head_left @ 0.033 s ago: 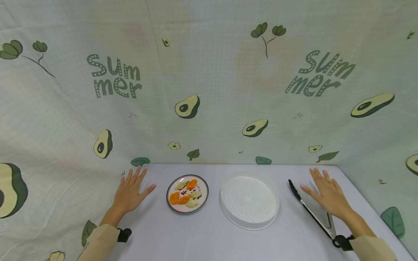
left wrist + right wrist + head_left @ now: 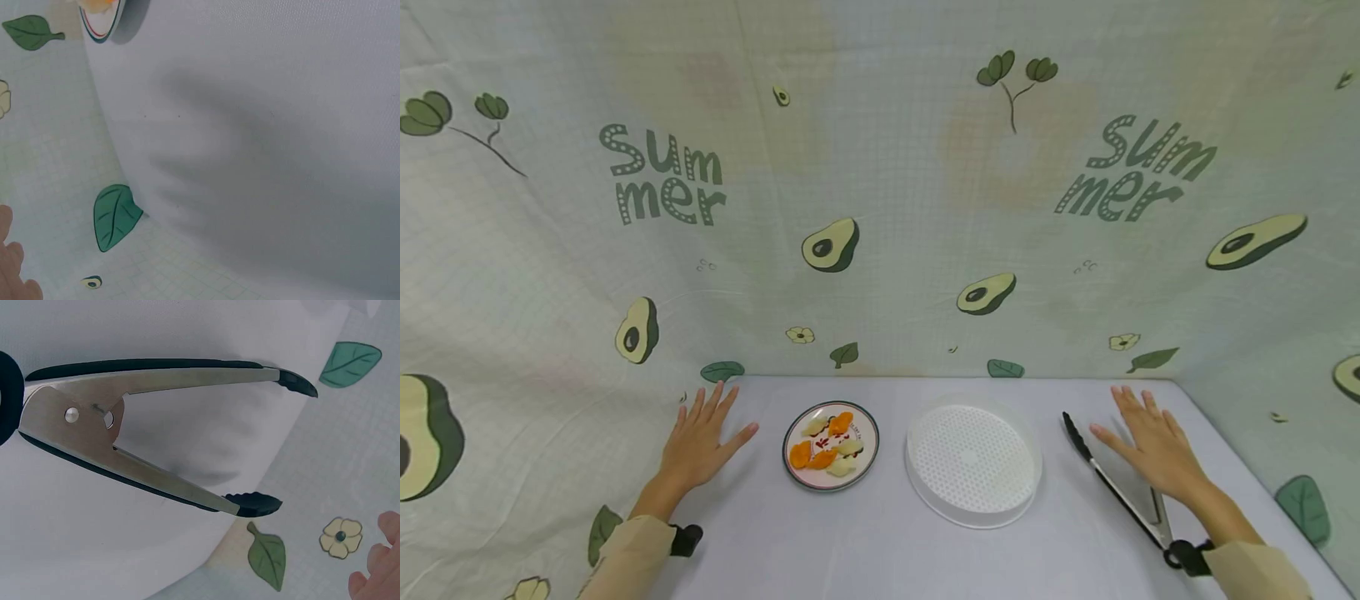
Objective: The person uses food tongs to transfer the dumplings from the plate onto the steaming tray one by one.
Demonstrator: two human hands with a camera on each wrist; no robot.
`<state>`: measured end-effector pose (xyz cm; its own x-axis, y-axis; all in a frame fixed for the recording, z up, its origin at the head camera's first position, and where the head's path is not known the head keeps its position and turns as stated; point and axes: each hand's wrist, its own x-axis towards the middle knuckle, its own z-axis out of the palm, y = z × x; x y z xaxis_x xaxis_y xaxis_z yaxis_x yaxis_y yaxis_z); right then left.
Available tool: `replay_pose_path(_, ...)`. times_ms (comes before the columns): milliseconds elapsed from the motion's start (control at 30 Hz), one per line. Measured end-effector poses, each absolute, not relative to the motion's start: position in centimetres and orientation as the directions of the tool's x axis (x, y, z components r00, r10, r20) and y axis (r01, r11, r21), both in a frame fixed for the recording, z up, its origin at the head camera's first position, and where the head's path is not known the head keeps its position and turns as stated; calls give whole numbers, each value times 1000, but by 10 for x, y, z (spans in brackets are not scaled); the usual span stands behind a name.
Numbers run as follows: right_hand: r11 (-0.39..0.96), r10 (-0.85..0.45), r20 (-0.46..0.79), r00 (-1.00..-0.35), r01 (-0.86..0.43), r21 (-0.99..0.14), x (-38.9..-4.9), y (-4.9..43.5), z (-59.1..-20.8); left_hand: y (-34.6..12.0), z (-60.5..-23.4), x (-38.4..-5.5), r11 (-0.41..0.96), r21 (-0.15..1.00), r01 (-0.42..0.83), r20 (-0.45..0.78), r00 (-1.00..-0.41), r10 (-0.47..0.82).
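Observation:
My left hand [image 2: 698, 442] is held over the left side of the table, fingers straight and spread, holding nothing. To its right sits a round plate [image 2: 867, 429] with a dark rim, carrying several orange and pale dumpling-like pieces [image 2: 823, 459]. A white round perforated tray [image 2: 970, 458] stands right of the plate. Metal tongs [image 2: 1116, 492] with black tips lie spread apart at the right. Above them is my right hand [image 2: 1157, 448], fingers extended and grasping nothing, hiding part of one tong arm. Fingertips [image 2: 381, 562] enter the right wrist view's lower corner.
A white-covered table [image 2: 865, 558] bears all these things. Behind it and along the sides hangs a pale cloth [image 2: 895, 183] printed with avocados, leaves and lettering. Dark wrist cameras [image 2: 686, 540] sit by both sleeves. The hand's shadow falls on the tabletop in the left wrist view.

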<state>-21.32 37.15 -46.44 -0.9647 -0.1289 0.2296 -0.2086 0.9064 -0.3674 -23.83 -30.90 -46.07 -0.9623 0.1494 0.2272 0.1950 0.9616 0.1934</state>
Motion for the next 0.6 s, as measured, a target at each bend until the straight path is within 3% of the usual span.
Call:
replay_pose_path(367, 901, -123, 235, -964, -207, -381, -214, 373, -464, -311, -465, -241, 960, 211, 187, 229, -964, 137)
replay_pose_path(600, 888, -114, 218, -969, -197, -414, -213, 378, -465, -311, -470, -245, 929, 309, 203, 200, -969, 146)
